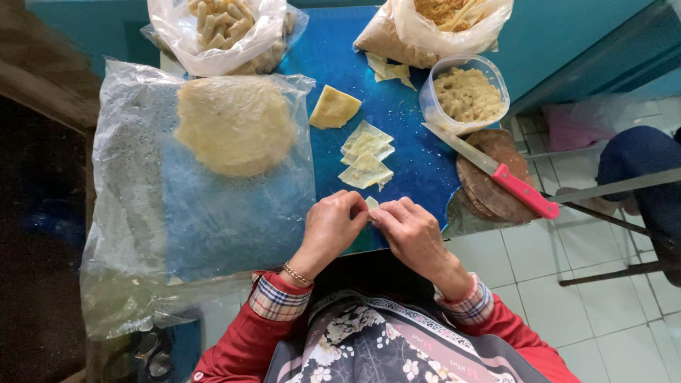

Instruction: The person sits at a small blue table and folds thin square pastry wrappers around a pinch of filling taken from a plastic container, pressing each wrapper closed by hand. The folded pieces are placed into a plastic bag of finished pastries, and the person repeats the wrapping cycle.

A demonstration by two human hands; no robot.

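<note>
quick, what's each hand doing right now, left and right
Left hand: fingers closed, pinching the small piece of dough.
Right hand: fingers closed on the same piece, from the other side.

Both hands met at table's near edge, 6 o'clock: left hand (332, 228) and right hand (413, 234) touching, pinching one dough piece (372, 205) between fingertips. Stack of cut wrappers (366, 154) just beyond at 12 o'clock, single wedge (333, 108) farther behind; round dough sheet (235, 124) inside plastic bag (142, 213) at 10 o'clock. Filling tub (465, 92) at 1 o'clock, knife (493, 171) lying across round board (489, 188) at 2 o'clock; two filled bags (227, 32) along far edge.
</note>
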